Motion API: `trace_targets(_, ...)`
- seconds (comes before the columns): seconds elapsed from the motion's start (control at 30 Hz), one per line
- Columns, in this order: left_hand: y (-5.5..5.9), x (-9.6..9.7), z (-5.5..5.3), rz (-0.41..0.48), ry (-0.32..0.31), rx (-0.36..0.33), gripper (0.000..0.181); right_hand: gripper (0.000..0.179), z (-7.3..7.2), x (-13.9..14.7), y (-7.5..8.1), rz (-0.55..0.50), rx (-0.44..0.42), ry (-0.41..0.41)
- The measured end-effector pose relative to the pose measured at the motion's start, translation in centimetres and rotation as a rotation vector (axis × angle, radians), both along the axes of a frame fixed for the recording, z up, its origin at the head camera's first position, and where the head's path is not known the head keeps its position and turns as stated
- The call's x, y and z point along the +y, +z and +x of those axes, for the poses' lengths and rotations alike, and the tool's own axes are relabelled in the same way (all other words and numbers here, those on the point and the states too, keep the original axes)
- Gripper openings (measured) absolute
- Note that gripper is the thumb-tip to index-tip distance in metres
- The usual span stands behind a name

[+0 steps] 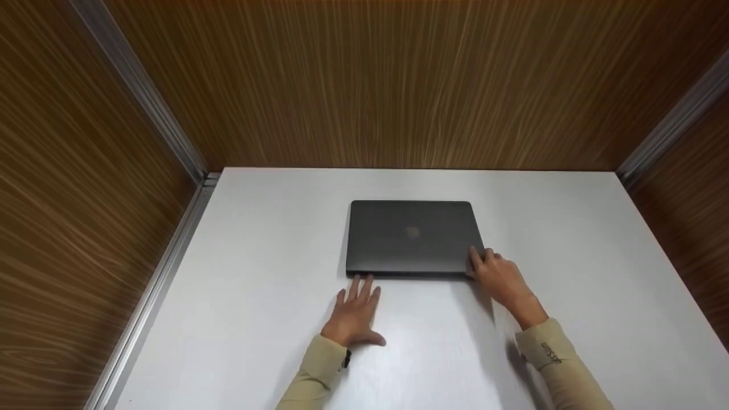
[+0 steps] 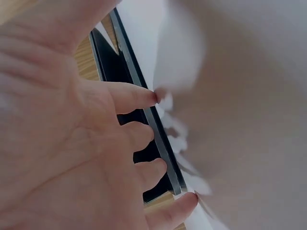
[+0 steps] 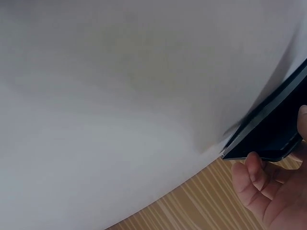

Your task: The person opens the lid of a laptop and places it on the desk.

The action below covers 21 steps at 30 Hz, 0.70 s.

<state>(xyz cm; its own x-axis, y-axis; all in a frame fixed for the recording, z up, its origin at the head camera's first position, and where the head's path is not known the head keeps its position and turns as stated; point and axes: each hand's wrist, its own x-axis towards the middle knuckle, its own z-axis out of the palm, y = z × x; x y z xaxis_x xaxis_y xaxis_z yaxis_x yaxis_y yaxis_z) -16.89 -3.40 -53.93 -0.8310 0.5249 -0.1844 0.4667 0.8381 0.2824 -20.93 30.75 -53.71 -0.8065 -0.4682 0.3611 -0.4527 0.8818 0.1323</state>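
Observation:
A closed dark grey laptop [image 1: 413, 236] with a faint logo on its lid lies on the white table. My left hand [image 1: 352, 316] is spread near the laptop's front left corner, its fingertips at the front edge. In the left wrist view, the left hand's fingers [image 2: 156, 170] are straight and apart, in front of the laptop's edge [image 2: 136, 76]. At the front right corner, my right hand [image 1: 501, 279] holds the laptop by its side. The right wrist view has the thumb over the dark laptop [image 3: 268, 129] and curled fingers [image 3: 256, 177] at its side edge.
The white table [image 1: 273, 239] reaches a brown wood-grain panel [image 1: 398, 85] at the back. Similar panels [image 1: 57, 199] stand at the sides, with a metal rail [image 1: 154, 302] along the table's left edge.

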Motion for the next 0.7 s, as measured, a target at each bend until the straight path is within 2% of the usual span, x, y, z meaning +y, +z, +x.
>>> trace_targets(0.23, -0.22, 0.03, -0.06, -0.007, -0.004, 0.002, 0.109, 0.048, -0.02, 0.08, 0.00, -0.015, -0.033, 0.000)
trace_targets(0.57, -0.13, 0.05, -0.27, -0.032, -0.005, 0.014, 0.108, 0.045, -0.59, 0.27, 0.33, -0.016, 0.005, 0.027)
trace_targets(0.7, -0.18, 0.12, -0.35, -0.028, -0.005, 0.010, 0.109, 0.044, -0.75, 0.37, 0.52, -0.024, -0.014, 0.029)
